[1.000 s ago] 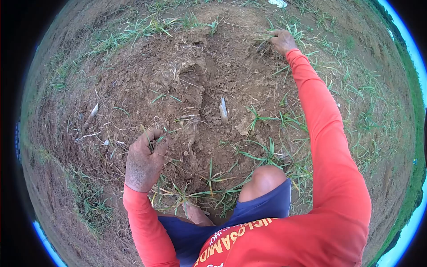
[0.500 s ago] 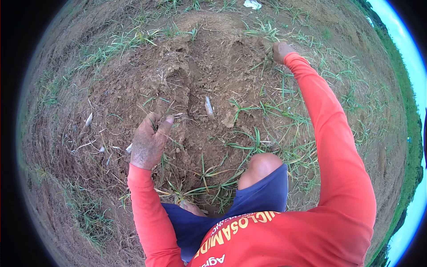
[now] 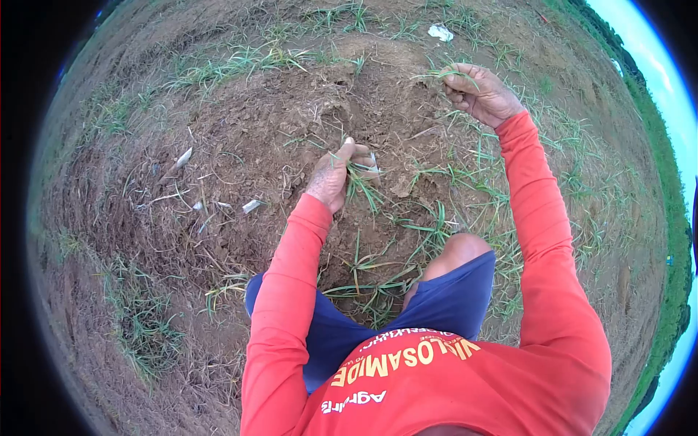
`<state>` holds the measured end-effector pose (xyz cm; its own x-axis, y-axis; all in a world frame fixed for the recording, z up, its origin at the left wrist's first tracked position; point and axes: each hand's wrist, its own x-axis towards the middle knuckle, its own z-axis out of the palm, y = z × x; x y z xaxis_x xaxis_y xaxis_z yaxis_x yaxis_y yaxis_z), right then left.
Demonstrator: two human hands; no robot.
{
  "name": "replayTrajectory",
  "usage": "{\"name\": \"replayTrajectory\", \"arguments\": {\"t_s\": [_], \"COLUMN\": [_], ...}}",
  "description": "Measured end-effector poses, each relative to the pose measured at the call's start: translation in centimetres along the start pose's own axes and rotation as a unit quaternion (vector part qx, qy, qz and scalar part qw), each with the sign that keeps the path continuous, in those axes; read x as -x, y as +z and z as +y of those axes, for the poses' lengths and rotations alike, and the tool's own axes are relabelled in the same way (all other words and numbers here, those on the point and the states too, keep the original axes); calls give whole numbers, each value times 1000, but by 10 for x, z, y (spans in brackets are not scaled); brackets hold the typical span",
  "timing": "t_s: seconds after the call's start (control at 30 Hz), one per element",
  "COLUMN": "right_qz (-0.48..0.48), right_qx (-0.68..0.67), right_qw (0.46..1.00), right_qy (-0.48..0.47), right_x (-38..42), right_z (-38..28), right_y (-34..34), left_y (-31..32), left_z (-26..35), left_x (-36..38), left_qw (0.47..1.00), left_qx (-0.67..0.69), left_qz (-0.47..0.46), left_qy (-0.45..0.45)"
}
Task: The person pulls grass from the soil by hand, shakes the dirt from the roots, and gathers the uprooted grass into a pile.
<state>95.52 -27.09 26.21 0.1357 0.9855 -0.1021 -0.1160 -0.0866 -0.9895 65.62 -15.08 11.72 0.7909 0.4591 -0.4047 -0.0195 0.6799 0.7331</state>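
My right hand (image 3: 480,93), raised over the far side of the soil, has its fingers curled and pinched on thin green grass blades (image 3: 436,73). Nearer the middle, my left hand (image 3: 336,173) is closed round a small tuft of green grass (image 3: 365,190), which hangs out below the fingers. Just beyond those fingertips a whitish stub (image 3: 374,164) shows at the soil, partly covered. Below the left hand, broken brown soil (image 3: 291,240) lies bare, and grass clumps (image 3: 435,229) grow near my bent knee (image 3: 454,254).
Pale stubs (image 3: 184,158) and white scraps (image 3: 251,206) lie to the left. A strip of grass (image 3: 240,67) crosses the far side, near a crumpled white piece (image 3: 440,32). A heap of pulled-looking grass (image 3: 142,320) lies at lower left.
My left hand has moved right and farther out, and a green tuft now shows in it. My right hand has lifted and turned, with grass blades between its fingers.
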Motion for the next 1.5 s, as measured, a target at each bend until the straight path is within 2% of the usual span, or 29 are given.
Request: {"name": "replayTrajectory", "arguments": {"t_s": [0.13, 0.2, 0.23, 0.27, 0.33, 0.37, 0.4, 0.43, 0.47, 0.5, 0.53, 0.57, 0.67, 0.73, 0.77, 0.87, 0.97, 1.0, 1.03, 1.1, 1.13, 1.17, 1.2, 1.23, 1.27, 1.37, 1.5], "right_qz": [39, 102, 141, 171, 178, 171, 152, 130, 123, 113, 110, 114, 75, 37, 18, 12, 50, 57, 65, 83, 77, 73, 68, 66, 56, 40, 46], "right_qx": [-78, 9, 233, 443, 548, 592, 574, 556, 528, 499, 460, 422, 356, 196, 114, 34, 34, 77, 121, 199, 187, 176, 165, 142, 82, -82, 60], "right_qw": [996, 993, 962, 878, 812, 780, 800, 817, 837, 857, 876, 892, 929, 979, 993, 999, 998, 995, 991, 976, 979, 980, 980, 985, 992, 994, 996], "right_qy": [0, 55, -2, -60, -87, -107, -91, -78, -71, -61, -91, -115, -66, -31, -7, 4, -28, -12, 4, 2, 29, 56, 85, 76, 73, 59, 51], "right_x": [-7, -22, -24, -22, -13, -14, -13, -13, -14, -17, -19, -19, -15, -12, -10, -8, -21, -23, -24, -24, -24, -23, -22, -22, -21, -8, -17], "right_z": [25, 89, 123, 145, 160, 169, 168, 165, 167, 172, 174, 172, 151, 139, 136, 130, 156, 159, 160, 165, 165, 163, 162, 160, 157, 123, 140], "right_y": [79, 104, 120, 132, 150, 166, 175, 176, 177, 178, 180, 181, 179, 180, 179, 166, 139, 132, 127, 124, 126, 126, 128, 133, 136, 171, 156], "left_y": [11, 12, 20, 19, 10, 11, 14, 3, -13, -6, -8, -15, -18, -22, -24, -36, -33, -34, -26, -34, -36, -37, -32, -25, -22, -21, -20], "left_z": [-16, -25, -27, -30, -28, -24, -14, -19, -35, -22, -27, -38, -36, -37, -33, -31, -17, -15, 4, 1, 8, 12, 22, 29, 31, 16, 10], "left_x": [-5, -11, -8, -14, -15, -4, 9, 1, -24, -7, -9, -21, -13, -14, -11, -24, -14, -17, 6, -6, -1, 5, 18, 30, 37, 28, 23], "left_qw": [986, 970, 966, 956, 932, 938, 954, 948, 964, 969, 970, 969, 978, 989, 994, 1000, 983, 969, 975, 923, 884, 898, 889, 880, 871, 899, 912], "left_qx": [152, 216, 249, 283, 354, 339, 297, 314, 265, 248, 241, 240, 198, 117, 98, 12, -103, -148, -160, -300, -369, -363, -390, -415, -439, -391, -358], "left_qz": [-62, -113, -63, -73, -80, -72, -10, -50, -39, -5, 15, -16, -58, -60, -35, 8, 91, 122, 123, 197, 235, 200, 191, 181, 170, 115, 130], "left_qy": [-9, -17, 20, 7, -9, 2, 20, -22, 7, 11, 32, 60, 16, 65, 41, 0, 122, 158, 92, 140, 163, 148, 147, 144, 141, 162, 152]}}
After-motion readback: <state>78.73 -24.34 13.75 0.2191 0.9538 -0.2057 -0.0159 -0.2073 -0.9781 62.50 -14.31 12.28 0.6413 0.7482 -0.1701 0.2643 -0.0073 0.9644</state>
